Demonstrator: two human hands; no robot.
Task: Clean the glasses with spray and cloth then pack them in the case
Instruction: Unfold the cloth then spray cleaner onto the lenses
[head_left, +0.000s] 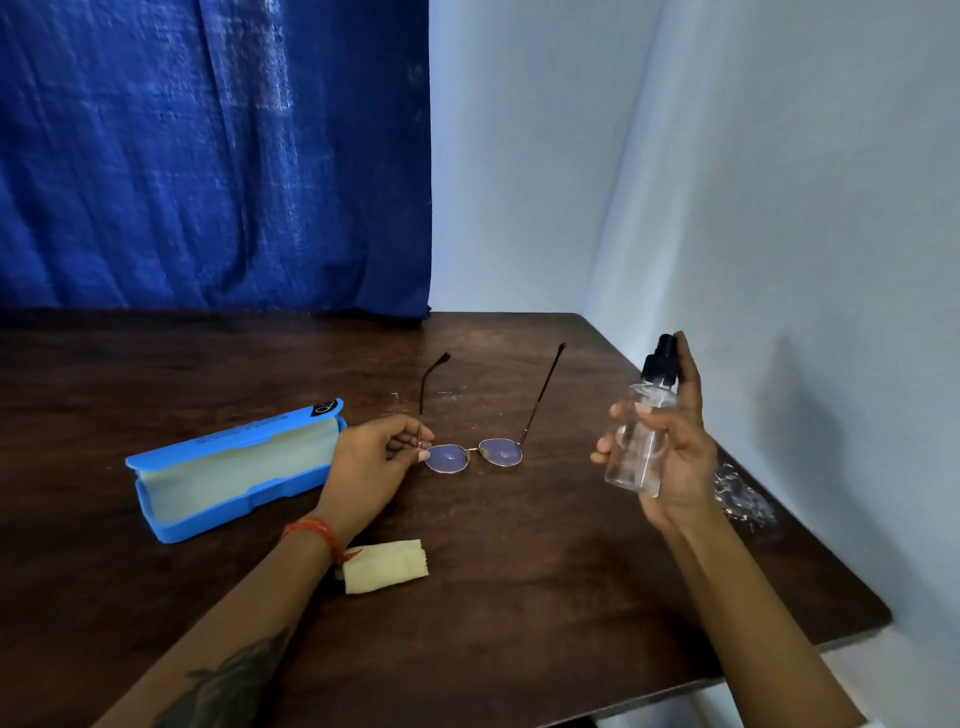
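We see the left hand (371, 467) pinching the glasses (475, 452) at their left hinge on the counter (545, 571). Well right of them, the right hand (670, 457) grips the spray bottle (641, 441) upright in the air.

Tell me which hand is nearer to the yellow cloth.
Left. The left hand pinches the glasses, its wrist just above the cloth. The right hand holds the spray bottle, well off to the right.

Both forearms reach in from 6 o'clock. The left hand (371, 467), wrist banded in red thread, pinches with curled fingertips toward 3 o'clock. The right hand (670, 452) is raised upright, fingers wrapped, index finger on top.
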